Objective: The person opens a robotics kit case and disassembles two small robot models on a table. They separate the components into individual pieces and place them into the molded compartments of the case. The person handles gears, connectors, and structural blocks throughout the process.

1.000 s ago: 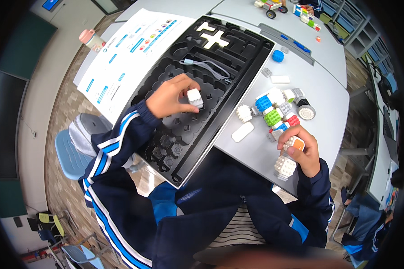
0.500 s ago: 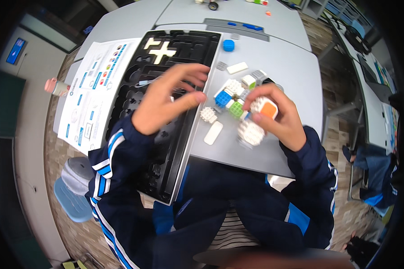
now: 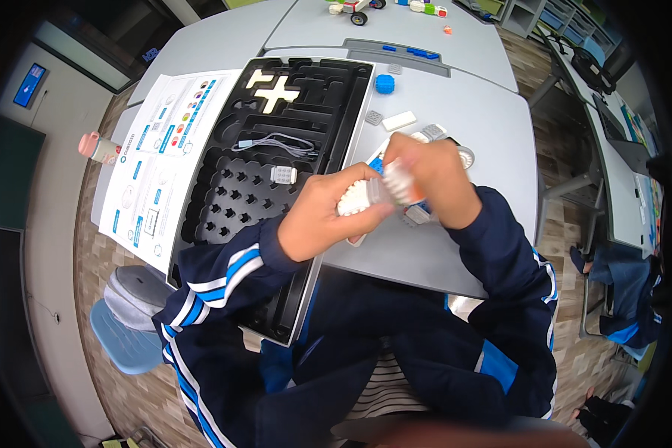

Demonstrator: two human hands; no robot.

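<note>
My left hand [image 3: 317, 218], above the case's right edge, is closed on a white studded building block [image 3: 353, 198] with a greyish clear part at its side. Close against it, my right hand [image 3: 442, 178] grips another white studded block [image 3: 399, 181], smeared by motion, with some orange at its lower side. The two blocks are very near each other; whether they touch I cannot tell. Beneath and behind my right hand lie more parts, including a blue block [image 3: 377, 164] and a grey-white piece [image 3: 417, 214], partly hidden.
A black moulded case [image 3: 239, 187] holds cream cross-shaped pieces [image 3: 277, 94], a grey cable [image 3: 276, 145] and a grey-white block [image 3: 283, 175]. Left of it lies a printed sheet [image 3: 145, 160]. Farther off are a blue block [image 3: 384, 84], a white bar [image 3: 399, 121] and a wheeled model [image 3: 355, 10].
My left hand has come down and right, from open to closed on a white block. My right hand has moved up and left with its block, bringing the hands together.
</note>
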